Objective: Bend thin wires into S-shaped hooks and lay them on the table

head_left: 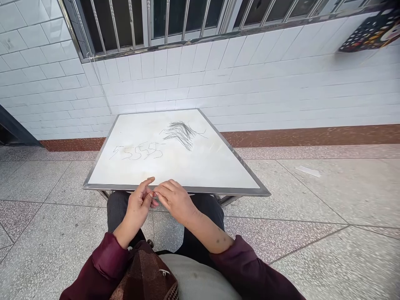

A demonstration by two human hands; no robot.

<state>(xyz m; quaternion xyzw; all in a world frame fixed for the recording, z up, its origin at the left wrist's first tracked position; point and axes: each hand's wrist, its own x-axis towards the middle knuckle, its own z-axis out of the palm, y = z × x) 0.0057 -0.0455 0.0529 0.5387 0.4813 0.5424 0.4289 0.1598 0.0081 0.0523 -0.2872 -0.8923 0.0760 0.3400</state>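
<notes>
My left hand (140, 205) and my right hand (175, 199) meet at the near edge of the white table (218, 175). Thumb and fingers of my left hand are pinched together, with its index finger raised. The fingertips of my right hand close against that pinch. Whatever lies between them is too small to make out. Beyond my hands, a loose pile of thin dark strands (183, 132) is spread on the tabletop. To its left lies a row of several thin bent strands (140, 151), set apart from one another.
The table has a grey metal rim (175, 189) and stands near a white tiled wall (140, 89) under a barred window (184, 21). A white strip (308, 171) lies on the floor to the right. A patterned dark bag-like item (368, 33) hangs at upper right. Checkered cloth (146, 271) covers my lap.
</notes>
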